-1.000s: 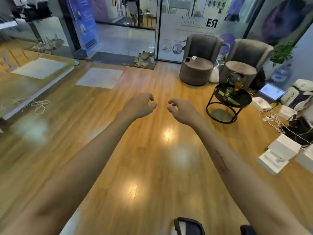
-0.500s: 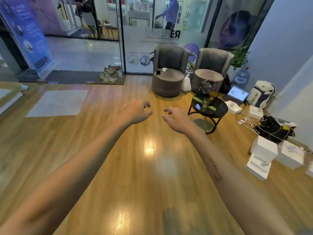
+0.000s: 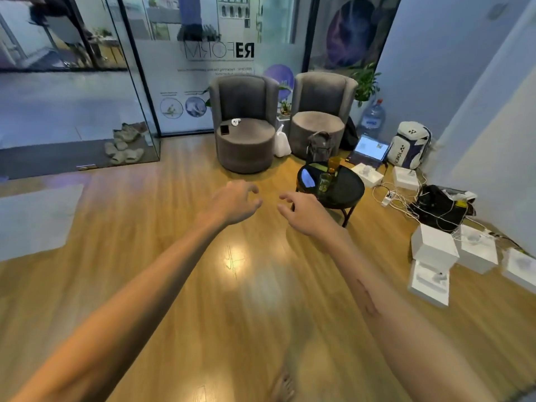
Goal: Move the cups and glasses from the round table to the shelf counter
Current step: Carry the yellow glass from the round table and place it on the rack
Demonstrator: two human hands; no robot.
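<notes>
A small black round table stands on the wooden floor right of centre. On it are an amber glass at the far side and a greenish clear glass nearer me. Both arms reach forward over the floor. My left hand is empty with curled, parted fingers. My right hand is likewise empty and loosely open, just short of the table's left edge. No shelf counter is in view.
Two grey round armchairs stand behind the table against a glass wall. A laptop, a white backpack, a black bag, cables and white boxes crowd the floor at the right. Sandals lie by the glass door at left.
The view has swung right and moved closer, so the table and chairs now sit nearer the centre. Both hands stay held out, empty, in the same pose.
</notes>
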